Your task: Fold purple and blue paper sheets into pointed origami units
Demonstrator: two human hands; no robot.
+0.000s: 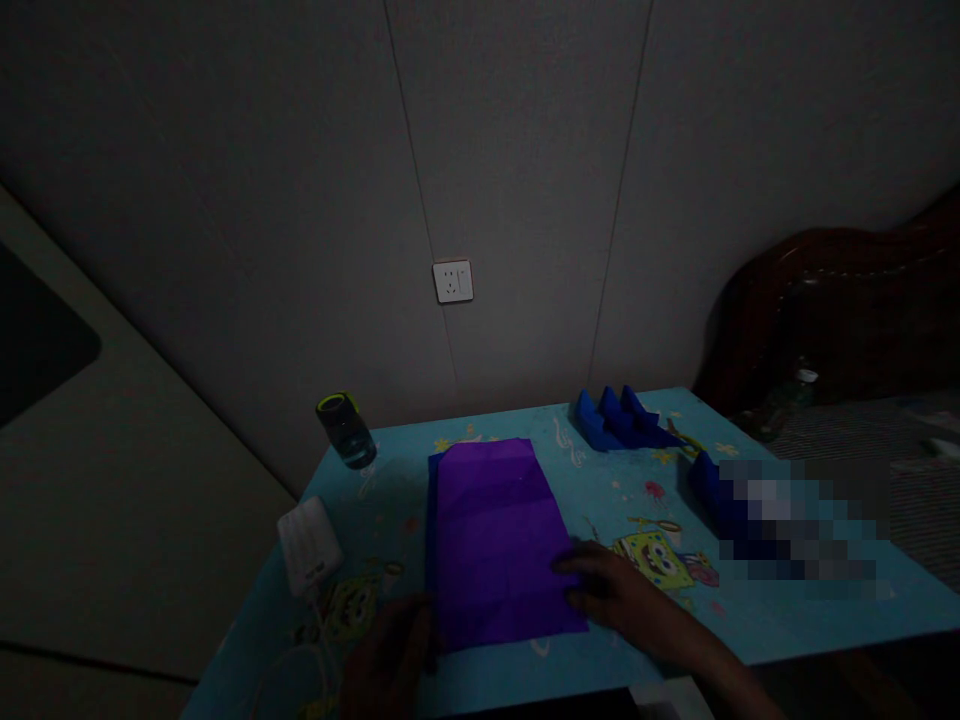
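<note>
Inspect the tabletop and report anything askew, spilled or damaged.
The purple paper sheet looks slightly askew: blue paper peeks out along its left side, and crease lines cross the purple surface. No spill shows. Pixelation hides part of the blue folded piece at right, so damage there cannot be judged.

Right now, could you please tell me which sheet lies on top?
The purple sheet; beneath it, the blue sheet shows only as a strip along the left.

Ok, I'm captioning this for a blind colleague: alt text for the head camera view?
A person's right hand touches the right edge of a purple sheet on a cartoon-print table, the left hand near its lower left corner. Folded blue shapes stand to the right; a bottle and white device are at left.
</note>
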